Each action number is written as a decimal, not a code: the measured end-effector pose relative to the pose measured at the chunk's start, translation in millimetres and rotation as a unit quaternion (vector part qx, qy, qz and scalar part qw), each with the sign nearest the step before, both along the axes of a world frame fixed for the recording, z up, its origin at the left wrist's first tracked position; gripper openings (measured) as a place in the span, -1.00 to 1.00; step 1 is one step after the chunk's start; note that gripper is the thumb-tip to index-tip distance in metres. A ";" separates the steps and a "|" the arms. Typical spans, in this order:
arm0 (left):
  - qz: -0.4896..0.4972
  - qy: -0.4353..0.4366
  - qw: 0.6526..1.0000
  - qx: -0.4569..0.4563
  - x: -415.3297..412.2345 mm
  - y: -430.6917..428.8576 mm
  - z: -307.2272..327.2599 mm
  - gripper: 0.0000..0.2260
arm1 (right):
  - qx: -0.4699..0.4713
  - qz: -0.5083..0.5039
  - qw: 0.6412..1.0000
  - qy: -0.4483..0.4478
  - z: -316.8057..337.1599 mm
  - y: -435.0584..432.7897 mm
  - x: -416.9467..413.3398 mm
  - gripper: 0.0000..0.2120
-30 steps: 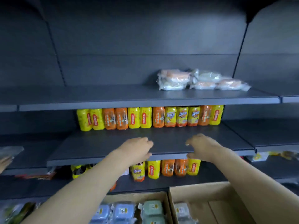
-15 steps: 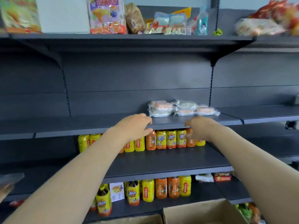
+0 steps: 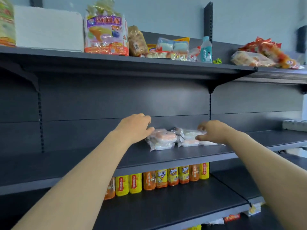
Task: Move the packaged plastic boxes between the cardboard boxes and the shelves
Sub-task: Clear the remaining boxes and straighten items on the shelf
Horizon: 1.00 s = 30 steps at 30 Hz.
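— What sits on the top shelf (image 3: 116, 63)?
— From the left: a white box (image 3: 48, 29), an upright purple and orange snack bag (image 3: 106, 34), a brown bag of bread (image 3: 137, 41), a heap of small wrapped packets (image 3: 172, 47) and a pale blue bottle (image 3: 206, 49). On the next bay to the right lie red and orange snack bags (image 3: 265, 52).
— And the middle shelf (image 3: 166, 156)?
— A cluster of packaged plastic boxes (image 3: 163, 138) in clear wrap lies toward its right end. The left ones are stacked, with the others touching beside them.
— Below that?
— The lower shelf (image 3: 182, 205) carries a row of yellow and orange bottles (image 3: 166, 178) along its back, upright and side by side.
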<state>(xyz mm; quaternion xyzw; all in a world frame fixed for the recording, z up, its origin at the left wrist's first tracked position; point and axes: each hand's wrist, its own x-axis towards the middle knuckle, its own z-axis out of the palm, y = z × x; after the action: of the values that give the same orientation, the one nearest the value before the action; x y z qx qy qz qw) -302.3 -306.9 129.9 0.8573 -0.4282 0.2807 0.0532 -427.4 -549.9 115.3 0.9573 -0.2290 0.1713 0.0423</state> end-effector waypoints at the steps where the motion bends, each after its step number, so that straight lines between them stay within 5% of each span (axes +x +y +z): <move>1: 0.002 0.003 1.000 -0.010 8.9 -3.5 -0.5 -0.69 | 0.002 -0.004 1.000 -0.005 2.5 -2.3 3.4 -0.48; 9: 0.026 0.029 0.999 -0.026 54.8 -64.4 -25.2 -0.69 | 0.045 0.004 0.996 -0.073 9.1 -39.6 36.2 -0.49; 19: 0.129 0.066 0.989 -0.017 92.9 -171.4 -52.1 -0.68 | -0.037 0.044 0.998 0.033 -23.0 -165.1 103.6 -0.53; 30: 0.269 0.110 0.952 -0.092 146.5 -304.0 -84.0 -0.64 | -0.023 0.094 0.995 0.030 -59.9 -303.1 181.6 -0.56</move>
<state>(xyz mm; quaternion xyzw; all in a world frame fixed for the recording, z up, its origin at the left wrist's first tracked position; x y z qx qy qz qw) -155.8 -610.9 45.9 0.9576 -0.1457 0.2269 0.1014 -245.7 -853.0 55.4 0.9780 -0.1323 0.1514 0.0551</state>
